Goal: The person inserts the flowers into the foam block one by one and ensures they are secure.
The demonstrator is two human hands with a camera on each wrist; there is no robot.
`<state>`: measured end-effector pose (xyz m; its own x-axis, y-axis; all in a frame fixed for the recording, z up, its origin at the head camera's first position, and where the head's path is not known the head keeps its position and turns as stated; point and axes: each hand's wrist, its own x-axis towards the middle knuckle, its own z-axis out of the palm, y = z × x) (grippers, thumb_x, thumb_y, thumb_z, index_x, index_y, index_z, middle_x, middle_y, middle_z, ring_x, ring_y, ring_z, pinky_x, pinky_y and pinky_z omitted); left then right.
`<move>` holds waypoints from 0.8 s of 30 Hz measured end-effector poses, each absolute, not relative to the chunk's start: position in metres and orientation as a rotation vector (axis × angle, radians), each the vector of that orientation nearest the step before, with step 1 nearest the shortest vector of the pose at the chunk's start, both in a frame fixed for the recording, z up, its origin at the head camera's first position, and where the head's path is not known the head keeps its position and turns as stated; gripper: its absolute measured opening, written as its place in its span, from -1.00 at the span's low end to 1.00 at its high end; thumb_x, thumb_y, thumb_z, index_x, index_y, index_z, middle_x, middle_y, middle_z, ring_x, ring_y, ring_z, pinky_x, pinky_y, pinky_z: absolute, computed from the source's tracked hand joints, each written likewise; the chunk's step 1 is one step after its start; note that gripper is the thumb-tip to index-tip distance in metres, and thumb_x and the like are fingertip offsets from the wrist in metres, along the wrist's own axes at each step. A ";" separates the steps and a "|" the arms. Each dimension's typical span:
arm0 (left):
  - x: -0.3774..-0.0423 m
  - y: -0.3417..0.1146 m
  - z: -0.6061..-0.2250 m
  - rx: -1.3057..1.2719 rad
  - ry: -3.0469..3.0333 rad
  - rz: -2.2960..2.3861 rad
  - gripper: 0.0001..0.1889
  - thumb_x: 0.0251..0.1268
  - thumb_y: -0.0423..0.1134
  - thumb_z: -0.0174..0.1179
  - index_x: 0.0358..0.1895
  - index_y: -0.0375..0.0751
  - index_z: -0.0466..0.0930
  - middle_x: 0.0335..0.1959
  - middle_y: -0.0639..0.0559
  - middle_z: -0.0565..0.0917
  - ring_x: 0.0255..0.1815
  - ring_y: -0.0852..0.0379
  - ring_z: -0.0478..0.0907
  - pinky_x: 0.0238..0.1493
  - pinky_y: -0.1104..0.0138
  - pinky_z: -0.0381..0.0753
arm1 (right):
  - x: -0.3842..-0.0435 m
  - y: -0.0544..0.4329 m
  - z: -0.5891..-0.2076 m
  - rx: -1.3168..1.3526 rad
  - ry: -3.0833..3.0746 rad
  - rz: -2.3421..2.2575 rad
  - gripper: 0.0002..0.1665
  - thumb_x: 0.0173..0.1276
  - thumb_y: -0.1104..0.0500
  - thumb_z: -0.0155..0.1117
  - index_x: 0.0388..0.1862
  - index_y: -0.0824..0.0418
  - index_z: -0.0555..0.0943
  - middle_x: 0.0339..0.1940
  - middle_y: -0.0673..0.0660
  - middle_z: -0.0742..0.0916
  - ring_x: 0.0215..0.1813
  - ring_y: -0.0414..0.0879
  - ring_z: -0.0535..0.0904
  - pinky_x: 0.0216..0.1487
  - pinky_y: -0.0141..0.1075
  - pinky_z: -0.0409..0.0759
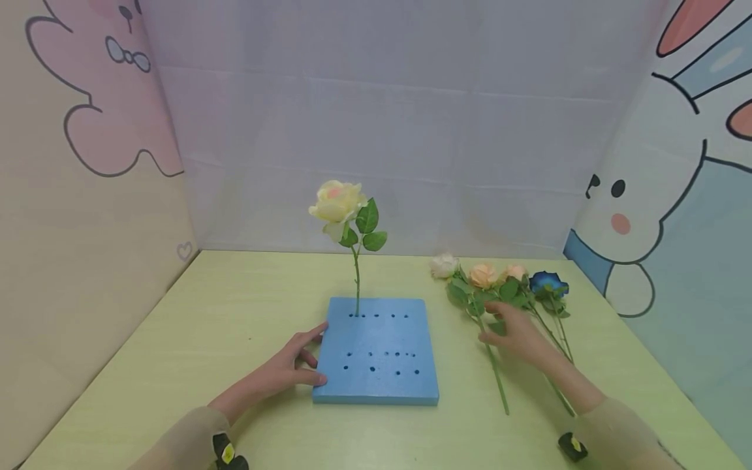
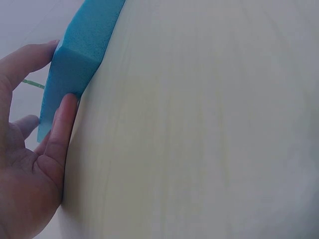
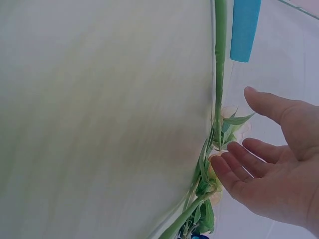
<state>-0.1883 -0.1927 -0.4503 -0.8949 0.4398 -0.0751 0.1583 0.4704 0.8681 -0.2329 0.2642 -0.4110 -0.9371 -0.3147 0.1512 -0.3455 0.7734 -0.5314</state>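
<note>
A blue foam block (image 1: 376, 339) with rows of small holes lies on the table. One pale yellow artificial rose (image 1: 337, 205) stands upright in a hole of its back row. My left hand (image 1: 294, 362) rests against the block's left side, thumb on the near corner, fingers along the edge. To the right, my right hand (image 1: 517, 333) hovers over the stem of a white rose (image 1: 444, 266), thumb and fingers apart. In the right wrist view a green stem (image 3: 219, 74) passes in front of the spread fingers, with a gap between.
Beside the white rose lie peach roses (image 1: 483, 275) and a blue rose (image 1: 549, 283), their leaves and stems overlapping. The pale yellow table (image 1: 258, 294) is bounded by a white back curtain (image 1: 376, 150) and printed side panels.
</note>
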 end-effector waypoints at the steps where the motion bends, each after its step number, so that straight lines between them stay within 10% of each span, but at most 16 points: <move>1: -0.188 -0.193 -0.450 0.511 2.436 1.390 0.02 0.17 -0.11 0.39 0.61 -0.06 -0.08 0.45 -0.31 0.18 0.02 0.06 0.45 -0.05 0.36 0.43 | -0.233 0.264 -0.411 0.549 -2.913 0.884 -0.21 0.28 0.15 0.40 0.34 0.53 0.33 0.25 0.53 0.54 0.19 0.44 0.51 0.16 0.19 0.52; 24: -0.191 -0.193 -0.454 0.501 2.448 1.384 0.02 0.15 -0.09 0.40 0.60 -0.04 -0.06 0.44 -0.29 0.20 0.00 0.09 0.45 -0.06 0.38 0.44 | -0.231 0.270 -0.412 0.641 -3.065 0.892 -0.22 0.20 0.17 0.47 0.29 0.53 0.39 0.11 0.45 0.66 0.18 0.37 0.56 0.16 0.12 0.54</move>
